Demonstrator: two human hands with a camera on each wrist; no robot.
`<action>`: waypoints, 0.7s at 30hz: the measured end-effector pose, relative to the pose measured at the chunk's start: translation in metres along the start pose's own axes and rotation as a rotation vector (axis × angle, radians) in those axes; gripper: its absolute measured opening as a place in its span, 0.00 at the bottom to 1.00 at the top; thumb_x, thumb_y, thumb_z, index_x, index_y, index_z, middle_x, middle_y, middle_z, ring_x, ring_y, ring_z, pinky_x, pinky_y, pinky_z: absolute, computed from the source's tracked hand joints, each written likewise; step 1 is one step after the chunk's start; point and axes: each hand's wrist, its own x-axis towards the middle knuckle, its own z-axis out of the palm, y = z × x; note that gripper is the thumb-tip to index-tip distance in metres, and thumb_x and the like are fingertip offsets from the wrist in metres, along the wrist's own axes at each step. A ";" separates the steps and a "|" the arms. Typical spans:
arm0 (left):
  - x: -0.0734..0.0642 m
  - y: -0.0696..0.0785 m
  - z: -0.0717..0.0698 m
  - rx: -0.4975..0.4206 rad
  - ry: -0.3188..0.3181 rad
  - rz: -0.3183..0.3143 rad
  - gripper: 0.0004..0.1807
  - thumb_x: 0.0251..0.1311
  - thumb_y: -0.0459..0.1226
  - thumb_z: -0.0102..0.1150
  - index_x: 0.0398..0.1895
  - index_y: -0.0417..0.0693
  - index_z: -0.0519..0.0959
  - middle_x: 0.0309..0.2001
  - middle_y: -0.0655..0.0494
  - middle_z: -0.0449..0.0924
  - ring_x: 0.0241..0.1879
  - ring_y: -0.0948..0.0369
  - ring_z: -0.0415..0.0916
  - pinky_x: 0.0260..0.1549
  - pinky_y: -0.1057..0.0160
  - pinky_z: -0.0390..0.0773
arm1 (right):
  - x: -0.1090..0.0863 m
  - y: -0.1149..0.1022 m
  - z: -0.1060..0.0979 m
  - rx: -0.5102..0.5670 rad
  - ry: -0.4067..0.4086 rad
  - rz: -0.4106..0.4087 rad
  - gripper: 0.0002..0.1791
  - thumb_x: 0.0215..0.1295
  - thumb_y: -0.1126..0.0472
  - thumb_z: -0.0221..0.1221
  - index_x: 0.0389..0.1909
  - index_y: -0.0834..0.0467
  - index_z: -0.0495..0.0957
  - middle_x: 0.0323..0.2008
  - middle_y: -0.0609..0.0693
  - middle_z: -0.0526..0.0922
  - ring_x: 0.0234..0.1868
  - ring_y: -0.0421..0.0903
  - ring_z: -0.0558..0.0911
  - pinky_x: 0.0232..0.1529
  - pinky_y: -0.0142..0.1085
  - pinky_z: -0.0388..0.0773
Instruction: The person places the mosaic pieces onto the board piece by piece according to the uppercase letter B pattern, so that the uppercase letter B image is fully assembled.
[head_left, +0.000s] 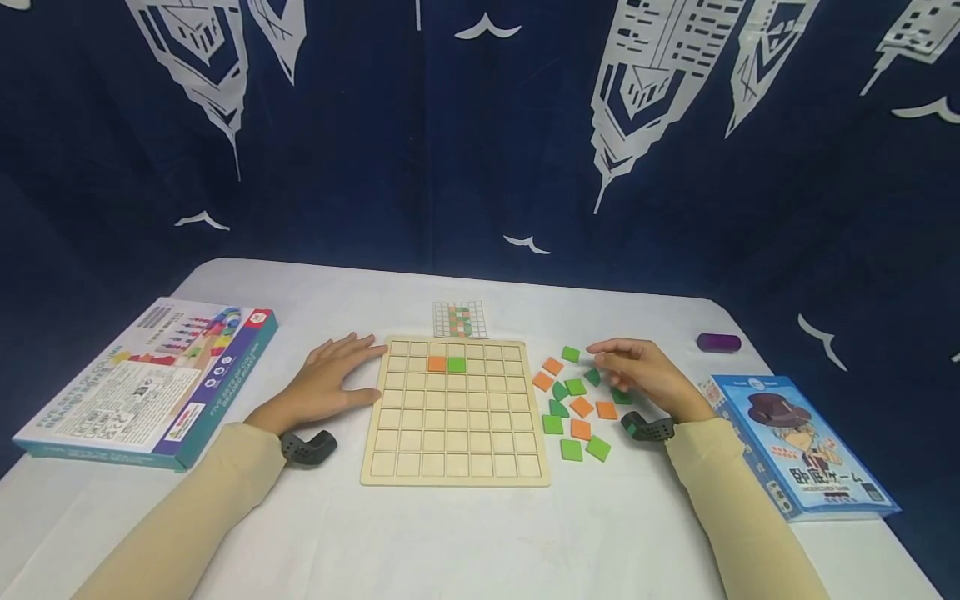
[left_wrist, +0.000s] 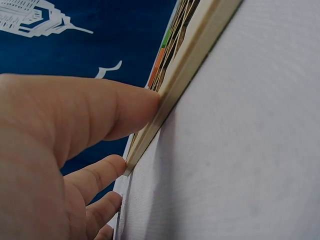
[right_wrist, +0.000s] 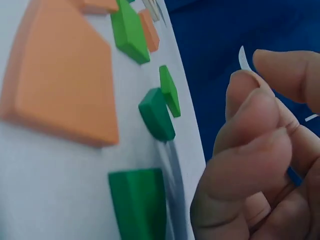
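Note:
A wooden grid board (head_left: 435,442) lies flat, an orange square tile (head_left: 437,363) and a green square tile (head_left: 456,364) side by side in its second row from the far edge. My left hand (head_left: 322,383) touches the board's left edge with thumb and fingertips, fingers spread. To the right of the board, my right hand (head_left: 651,373) hovers over loose tiles, its fingers loosely bent with nothing between them. Below those fingers are dark green rounded tiles (right_wrist: 157,115); nearby lie a bright green square (head_left: 571,354) and an orange tile (right_wrist: 65,85).
A small card (head_left: 459,319) printed with a coloured grid pattern lies beyond the board. A large game box (head_left: 142,375) occupies the left side, a blue box (head_left: 802,446) the right. Behind the blue box sits a purple cylindrical object (head_left: 718,342). A dark blue curtain (head_left: 480,150) hangs behind the table.

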 end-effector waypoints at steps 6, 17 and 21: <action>-0.001 0.002 -0.002 -0.003 0.008 0.015 0.40 0.68 0.48 0.67 0.81 0.44 0.70 0.83 0.37 0.60 0.84 0.35 0.48 0.81 0.32 0.40 | 0.001 0.004 -0.001 -0.049 0.003 0.026 0.25 0.78 0.64 0.62 0.69 0.74 0.75 0.29 0.47 0.77 0.25 0.41 0.72 0.27 0.29 0.72; -0.001 0.002 -0.002 -0.009 0.006 0.012 0.40 0.68 0.48 0.67 0.81 0.44 0.70 0.83 0.38 0.60 0.84 0.35 0.47 0.81 0.32 0.39 | 0.004 0.011 0.001 -0.197 0.020 0.091 0.29 0.70 0.65 0.68 0.68 0.73 0.76 0.33 0.47 0.80 0.30 0.42 0.76 0.30 0.30 0.78; -0.001 0.001 -0.001 -0.003 0.003 0.008 0.41 0.68 0.48 0.67 0.81 0.44 0.69 0.83 0.38 0.59 0.84 0.35 0.47 0.81 0.32 0.38 | 0.003 0.007 0.003 -0.243 0.026 0.091 0.29 0.67 0.64 0.71 0.65 0.73 0.77 0.32 0.48 0.79 0.28 0.43 0.76 0.30 0.30 0.77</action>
